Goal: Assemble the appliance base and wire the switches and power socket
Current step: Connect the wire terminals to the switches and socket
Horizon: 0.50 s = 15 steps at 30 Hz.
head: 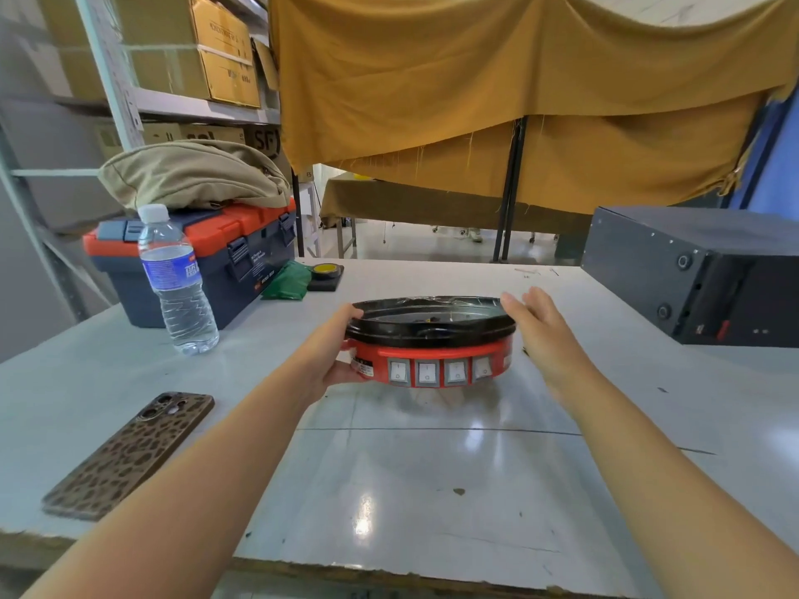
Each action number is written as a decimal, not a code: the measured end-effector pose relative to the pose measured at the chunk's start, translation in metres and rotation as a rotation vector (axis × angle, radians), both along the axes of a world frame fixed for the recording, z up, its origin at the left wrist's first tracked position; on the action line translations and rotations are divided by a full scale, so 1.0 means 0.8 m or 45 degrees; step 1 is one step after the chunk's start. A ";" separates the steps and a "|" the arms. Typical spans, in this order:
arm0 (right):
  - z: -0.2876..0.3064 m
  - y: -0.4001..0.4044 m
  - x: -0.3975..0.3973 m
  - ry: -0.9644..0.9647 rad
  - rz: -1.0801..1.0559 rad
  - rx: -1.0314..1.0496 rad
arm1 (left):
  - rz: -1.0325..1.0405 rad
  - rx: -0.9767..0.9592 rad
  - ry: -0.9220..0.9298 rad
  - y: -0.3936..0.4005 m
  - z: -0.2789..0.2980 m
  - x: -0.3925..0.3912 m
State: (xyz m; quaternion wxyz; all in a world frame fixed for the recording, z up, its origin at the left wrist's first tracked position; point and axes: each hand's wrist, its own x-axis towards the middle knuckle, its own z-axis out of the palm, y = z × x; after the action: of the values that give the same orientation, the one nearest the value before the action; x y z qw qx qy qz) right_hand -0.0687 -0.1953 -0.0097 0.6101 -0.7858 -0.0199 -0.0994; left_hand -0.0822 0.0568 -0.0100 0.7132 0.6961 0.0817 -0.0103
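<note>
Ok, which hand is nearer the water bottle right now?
Left. The left hand grips the left side of the appliance base, the side toward the water bottle. The right hand is at the base's far right edge, farther away.

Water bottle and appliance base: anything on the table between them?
Head view: only the left hand and forearm, gripping the appliance base at its left side. Otherwise bare table from the water bottle.

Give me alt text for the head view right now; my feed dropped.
The left hand grips the left side of a round red appliance base on a white table, four white rocker switches facing the camera, while the open right hand is at its right edge. A water bottle, toolbox and phone lie left.
</note>
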 end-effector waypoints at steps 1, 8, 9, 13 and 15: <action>-0.007 -0.001 0.003 0.065 0.019 0.063 | -0.007 0.004 0.005 0.000 -0.002 0.001; -0.033 0.000 0.006 0.117 0.050 0.197 | 0.031 0.021 0.058 -0.007 -0.020 0.017; -0.036 0.002 0.005 0.125 0.042 0.201 | 0.047 0.006 0.064 -0.009 -0.025 0.020; -0.053 0.004 0.001 0.084 -0.086 0.106 | 0.149 0.114 0.062 -0.015 -0.042 0.030; -0.057 0.002 0.003 0.043 -0.142 0.076 | 0.155 0.108 0.040 -0.016 -0.050 0.033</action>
State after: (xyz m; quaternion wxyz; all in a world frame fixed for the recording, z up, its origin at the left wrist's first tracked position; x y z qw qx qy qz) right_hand -0.0665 -0.1939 -0.0555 0.6269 -0.7688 0.0370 -0.1205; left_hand -0.0555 0.0437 -0.0503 0.6809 0.7193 0.1355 0.0257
